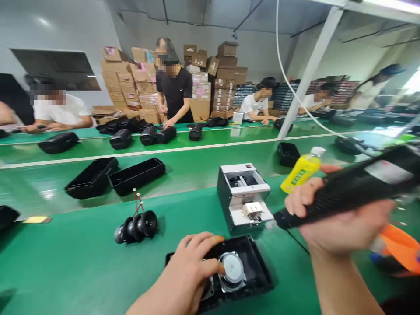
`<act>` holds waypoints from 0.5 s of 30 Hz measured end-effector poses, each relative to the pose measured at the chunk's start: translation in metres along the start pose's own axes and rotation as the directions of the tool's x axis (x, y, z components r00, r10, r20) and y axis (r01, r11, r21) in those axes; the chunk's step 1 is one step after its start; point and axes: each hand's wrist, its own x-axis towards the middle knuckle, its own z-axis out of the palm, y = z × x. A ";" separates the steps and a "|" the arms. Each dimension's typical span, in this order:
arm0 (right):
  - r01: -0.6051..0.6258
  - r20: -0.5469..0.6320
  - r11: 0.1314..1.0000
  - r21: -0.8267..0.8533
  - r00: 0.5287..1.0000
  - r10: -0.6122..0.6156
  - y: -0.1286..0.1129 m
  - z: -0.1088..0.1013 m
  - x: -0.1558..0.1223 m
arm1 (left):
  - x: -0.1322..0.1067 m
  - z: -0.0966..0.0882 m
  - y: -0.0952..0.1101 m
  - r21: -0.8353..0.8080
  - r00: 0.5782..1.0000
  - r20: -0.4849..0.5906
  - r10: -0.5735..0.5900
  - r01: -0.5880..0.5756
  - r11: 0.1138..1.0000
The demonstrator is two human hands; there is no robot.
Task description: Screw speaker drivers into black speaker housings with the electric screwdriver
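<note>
On the green bench, a black speaker housing (pixel 257 267) lies open side up, with a round silver speaker driver (pixel 233 267) inside. My left hand (pixel 193 267) grips the housing, its fingers over the far rim and its thumb against the driver. A second driver beside it is mostly hidden under that hand. My right hand (pixel 348 223) is wrapped around a black electric screwdriver (pixel 357 186), slightly blurred. Its tip points left and down, near the front of a grey screw feeder (pixel 226 197). A small white box-like part of the feeder (pixel 253 208) has screws around it.
Several loose drivers (pixel 136 227) with red wires stand to the left. Empty black housings (pixel 138 175) lie beyond. A yellow bottle (pixel 300 170) stands behind my right hand; an orange object (pixel 400 247) is at right. Co-workers (pixel 175 87) work across the line before stacked cartons (pixel 226 65).
</note>
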 end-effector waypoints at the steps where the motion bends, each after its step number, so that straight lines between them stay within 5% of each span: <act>1: 0.033 0.028 0.999 -0.028 0.999 -0.032 0.002 0.006 0.007 | -0.003 0.001 -0.003 0.018 1.000 0.013 0.003 -0.003 1.000; 9: 0.019 0.057 0.998 -0.053 0.998 -0.016 0.033 0.023 0.008 | -0.018 -0.004 0.004 0.199 0.997 0.076 0.003 -0.018 0.980; 15: -0.004 0.081 0.996 -0.084 0.997 0.011 0.037 0.021 0.003 | -0.008 -0.016 0.005 0.150 0.960 0.276 -0.034 -0.008 0.989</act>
